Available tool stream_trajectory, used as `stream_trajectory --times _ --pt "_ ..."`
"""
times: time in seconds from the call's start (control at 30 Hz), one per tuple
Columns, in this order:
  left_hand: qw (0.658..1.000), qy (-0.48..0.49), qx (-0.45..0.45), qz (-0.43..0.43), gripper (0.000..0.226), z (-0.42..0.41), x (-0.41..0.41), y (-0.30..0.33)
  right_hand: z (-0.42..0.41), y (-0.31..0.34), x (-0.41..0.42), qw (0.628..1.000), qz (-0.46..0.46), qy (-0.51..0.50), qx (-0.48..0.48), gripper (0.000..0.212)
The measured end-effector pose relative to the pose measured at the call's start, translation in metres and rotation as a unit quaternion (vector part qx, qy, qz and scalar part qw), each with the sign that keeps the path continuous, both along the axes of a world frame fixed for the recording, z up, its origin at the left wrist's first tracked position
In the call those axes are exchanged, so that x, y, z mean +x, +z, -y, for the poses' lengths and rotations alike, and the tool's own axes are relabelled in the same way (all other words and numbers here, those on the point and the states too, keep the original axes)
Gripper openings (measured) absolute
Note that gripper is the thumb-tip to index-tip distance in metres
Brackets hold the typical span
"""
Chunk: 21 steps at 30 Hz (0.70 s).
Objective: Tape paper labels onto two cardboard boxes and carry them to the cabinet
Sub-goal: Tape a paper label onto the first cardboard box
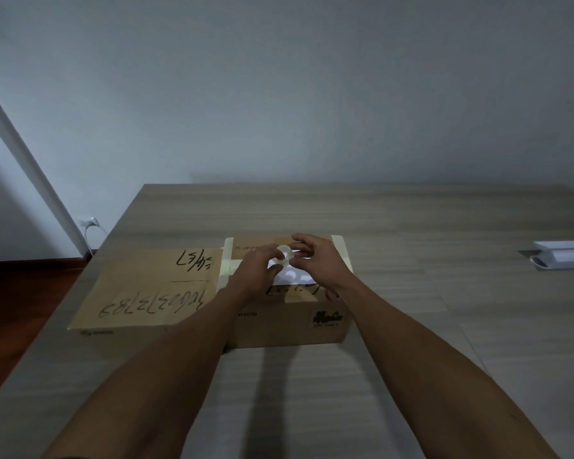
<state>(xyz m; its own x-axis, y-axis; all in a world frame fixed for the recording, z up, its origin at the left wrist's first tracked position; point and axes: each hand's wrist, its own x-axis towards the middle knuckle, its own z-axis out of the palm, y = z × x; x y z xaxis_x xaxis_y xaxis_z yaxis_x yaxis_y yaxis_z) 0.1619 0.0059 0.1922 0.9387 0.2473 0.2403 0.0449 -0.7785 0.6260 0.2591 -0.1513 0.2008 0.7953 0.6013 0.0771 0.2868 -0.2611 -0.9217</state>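
Two cardboard boxes stand side by side on the wooden table (411, 326). The left box (146, 293) is flat and carries black handwriting. The right box (289, 323) is taller, with pale tape strips along its top. A white paper label (292, 276) lies on the right box's top. Above it, my left hand (257, 271) and my right hand (315, 260) both hold a small roll of clear tape (284, 254) between their fingers. My hands hide most of the label.
A white device with a paper roll (564, 256) sits at the table's right edge. A wall socket with a white cable (88, 223) is at the far left, above a dark floor (20, 303). A grey wall stands behind the table.
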Motion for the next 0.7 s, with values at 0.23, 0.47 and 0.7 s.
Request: stream_trajectory --times 0.23,0.47,0.7 --pt "0.999 0.020 -0.026 -0.010 0.019 0.006 0.005 -0.004 0.001 0.000 0.004 0.999 -0.016 -0.040 0.031 0.051" --pt "1.000 -0.011 -0.021 -0.004 0.019 0.012 0.004 -0.002 0.005 0.000 0.010 0.994 -0.016 -0.081 0.068 0.031" --pt "0.999 -0.031 -0.034 -0.009 0.018 0.014 0.001 0.000 0.000 -0.003 0.010 0.994 0.010 -0.100 0.049 0.023"
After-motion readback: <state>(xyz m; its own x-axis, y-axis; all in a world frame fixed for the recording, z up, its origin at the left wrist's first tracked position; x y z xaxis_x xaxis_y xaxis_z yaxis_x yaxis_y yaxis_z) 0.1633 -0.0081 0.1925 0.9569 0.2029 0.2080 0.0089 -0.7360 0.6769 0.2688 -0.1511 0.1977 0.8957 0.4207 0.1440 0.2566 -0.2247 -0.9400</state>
